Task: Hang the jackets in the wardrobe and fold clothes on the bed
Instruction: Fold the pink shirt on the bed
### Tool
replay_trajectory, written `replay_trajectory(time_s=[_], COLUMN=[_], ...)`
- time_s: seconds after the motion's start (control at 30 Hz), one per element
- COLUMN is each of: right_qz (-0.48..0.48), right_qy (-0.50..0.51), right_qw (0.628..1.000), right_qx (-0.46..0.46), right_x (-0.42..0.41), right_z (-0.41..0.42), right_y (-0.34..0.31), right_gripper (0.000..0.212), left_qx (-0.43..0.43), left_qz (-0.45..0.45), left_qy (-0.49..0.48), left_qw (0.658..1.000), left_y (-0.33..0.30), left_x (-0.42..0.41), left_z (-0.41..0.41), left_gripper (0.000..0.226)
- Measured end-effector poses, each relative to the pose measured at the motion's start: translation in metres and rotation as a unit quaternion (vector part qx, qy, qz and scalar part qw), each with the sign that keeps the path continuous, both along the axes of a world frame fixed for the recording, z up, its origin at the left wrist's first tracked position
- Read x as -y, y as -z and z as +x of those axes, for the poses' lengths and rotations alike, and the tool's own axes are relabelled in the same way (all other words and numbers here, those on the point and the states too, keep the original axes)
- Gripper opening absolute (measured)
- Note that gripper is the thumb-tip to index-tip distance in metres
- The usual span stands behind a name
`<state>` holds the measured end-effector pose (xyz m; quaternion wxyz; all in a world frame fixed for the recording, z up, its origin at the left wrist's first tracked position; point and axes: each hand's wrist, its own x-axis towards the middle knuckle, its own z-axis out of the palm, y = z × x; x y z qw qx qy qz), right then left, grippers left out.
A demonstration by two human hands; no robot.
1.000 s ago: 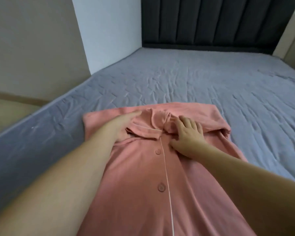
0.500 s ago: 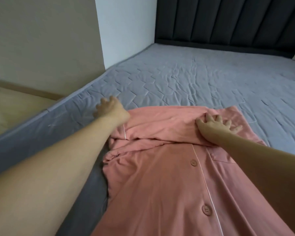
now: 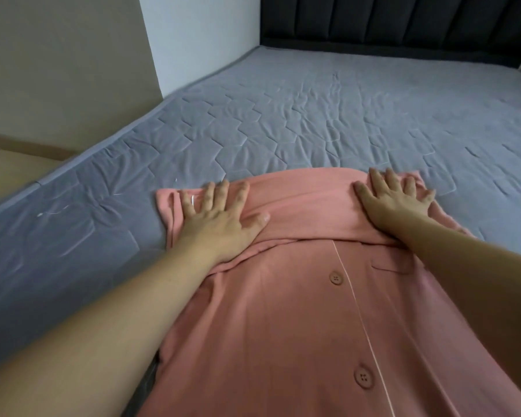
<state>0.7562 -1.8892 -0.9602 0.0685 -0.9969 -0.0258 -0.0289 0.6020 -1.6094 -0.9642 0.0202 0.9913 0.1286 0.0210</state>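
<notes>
Pressing flat on the folded-over top band of the pink shirt (image 3: pixel 298 296), both hands rest with fingers spread and straight — neither grip is pinching or curled round any cloth.

Location of the work: the shirt lies button-side up on the grey quilted bed (image 3: pixel 313 115), near the bed's left edge. Its long axis runs from the person outward toward the dark headboard (image 3: pixel 403 22); the white placket line and two buttons (image 3: pixel 335 278) follow that axis. The upper end has been turned down, forming a crosswise band at the far end of the garment.

Hand positions:
- Left hand (image 3: pixel 220 221) — palm down on the left end of the band, fingertips reaching its far edge, thumb pointing inward.
- Right hand (image 3: pixel 394 203) — palm down on the right end of the band, just inside the garment's right corner.

Governing relation: the band lies directly beneath both palms, while the remaining unfolded length extends back toward the person, beneath the forearms. Both hands stand about equally far along the axis, so neither is plainly nearer to the free hem, which is out of view below the frame.

Judgement: the next fold probably runs along the long axis. Releasing pressure unevenly could let the soft band creep or skew.
</notes>
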Motion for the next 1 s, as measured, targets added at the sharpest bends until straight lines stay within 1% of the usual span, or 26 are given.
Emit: replay_trajectory(time_s=[0.1, 0.2, 0.3, 0.37, 0.4, 0.43, 0.47, 0.5, 0.53, 0.57, 0.6, 0.63, 0.67, 0.73, 0.83, 0.87, 0.9, 0.93, 1.0], right_qz=[0.014, 0.014, -0.001, -0.017, -0.022, -0.024, -0.027, -0.034, -0.044, -0.055, -0.064, -0.071, -0.075, -0.076, -0.067, -0.065, -0.066, -0.069, -0.080], right_qy=[0.005, 0.005, 0.001, -0.011, -0.022, -0.036, -0.054, -0.075, -0.098, -0.115, -0.123, -0.121, -0.116, -0.113, -0.109, -0.101, -0.091, -0.086, -0.095], right_qw=[1.000, 1.000, 0.999, 0.998, 0.998, 0.997, 0.995, 0.993, 0.989, 0.985, 0.982, 0.981, 0.981, 0.980, 0.976, 0.978, 0.979, 0.980, 0.978], right_qx=[0.010, -0.016, -0.046, -0.058, -0.061, -0.067, -0.077, -0.090, -0.104, -0.118, -0.128, -0.134, -0.140, -0.148, -0.174, -0.173, -0.170, -0.168, -0.169], right_x=[-0.002, 0.001, 0.015, 0.030, 0.038, 0.047, 0.056, 0.066, 0.076, 0.087, 0.099, 0.110, 0.119, 0.132, 0.138, 0.139, 0.138, 0.137, 0.133], right_z=[-0.009, -0.032, -0.073, -0.105, -0.120, -0.136, -0.151, -0.166, -0.178, -0.190, -0.201, -0.213, -0.224, -0.244, -0.260, -0.261, -0.262, -0.262, -0.265], right_y=[0.001, -0.001, -0.004, -0.003, -0.003, -0.004, -0.006, -0.008, -0.011, -0.014, -0.019, -0.022, -0.024, -0.028, -0.040, -0.045, -0.050, -0.055, -0.060], right_gripper=[0.084, 0.083, 0.081, 0.080, 0.079, 0.078, 0.078, 0.078, 0.078, 0.078, 0.078, 0.080, 0.081, 0.084, 0.088, 0.090, 0.091, 0.090, 0.087], left_qx=[-0.007, -0.030, -0.060, -0.053, -0.031, 0.000, 0.030, 0.041, 0.016, -0.056, -0.152, -0.237, -0.290, -0.321, -0.387, -0.396, -0.387, -0.363, -0.300], left_qz=[0.021, 0.057, 0.096, 0.082, 0.068, 0.058, 0.046, 0.017, -0.031, -0.074, -0.096, -0.084, -0.046, 0.031, 0.058, 0.069, 0.088, 0.114, 0.157], left_qy=[-0.007, -0.022, -0.066, -0.071, -0.049, -0.003, 0.060, 0.135, 0.204, 0.254, 0.284, 0.302, 0.303, 0.284, 0.238, 0.234, 0.240, 0.252, 0.279], left_qw=[1.000, 0.998, 0.991, 0.993, 0.996, 0.998, 0.997, 0.990, 0.978, 0.963, 0.942, 0.920, 0.907, 0.903, 0.889, 0.885, 0.886, 0.890, 0.898], left_y=[0.001, -0.004, -0.020, -0.032, -0.036, -0.040, -0.045, -0.048, -0.053, -0.061, -0.070, -0.076, -0.080, -0.088, -0.106, -0.108, -0.109, -0.108, -0.100], left_x=[0.002, 0.008, 0.025, 0.049, 0.066, 0.086, 0.107, 0.128, 0.146, 0.164, 0.179, 0.192, 0.203, 0.221, 0.240, 0.243, 0.246, 0.249, 0.256], left_z=[0.003, 0.002, -0.010, -0.032, -0.048, -0.068, -0.091, -0.116, -0.142, -0.169, -0.193, -0.214, -0.230, -0.247, -0.256, -0.258, -0.262, -0.269, -0.286], left_gripper=[0.086, 0.083, 0.076, 0.067, 0.063, 0.060, 0.056, 0.052, 0.047, 0.043, 0.050, 0.061, 0.070, 0.090, 0.122, 0.128, 0.128, 0.122, 0.100])
